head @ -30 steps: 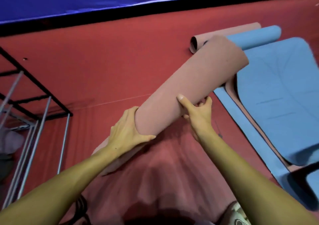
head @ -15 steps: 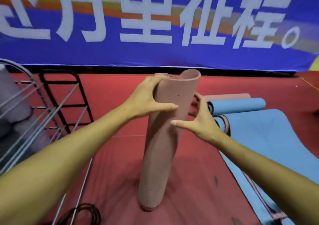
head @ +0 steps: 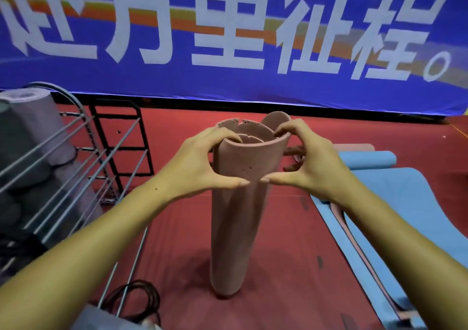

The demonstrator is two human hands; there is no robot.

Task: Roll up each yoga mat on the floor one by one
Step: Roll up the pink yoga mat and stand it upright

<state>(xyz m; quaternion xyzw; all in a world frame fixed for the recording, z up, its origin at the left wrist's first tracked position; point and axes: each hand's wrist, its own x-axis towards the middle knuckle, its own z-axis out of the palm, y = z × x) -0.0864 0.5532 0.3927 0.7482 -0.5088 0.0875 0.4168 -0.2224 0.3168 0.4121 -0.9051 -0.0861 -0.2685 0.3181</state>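
Head view: the pink rolled mat (head: pixel 235 218) stands on end on the red floor (head: pixel 177 253). The left hand (head: pixel 202 162) and right hand (head: pixel 309 162) curl their fingers round its loose top. Best to squeeze evenly, tap the end down and tighten the layers before racking it.

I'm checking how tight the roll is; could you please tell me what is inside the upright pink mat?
Inside the pink mat, only its own looser inner coil shows at the open top, between the left hand and right hand. Deeper down is hidden.
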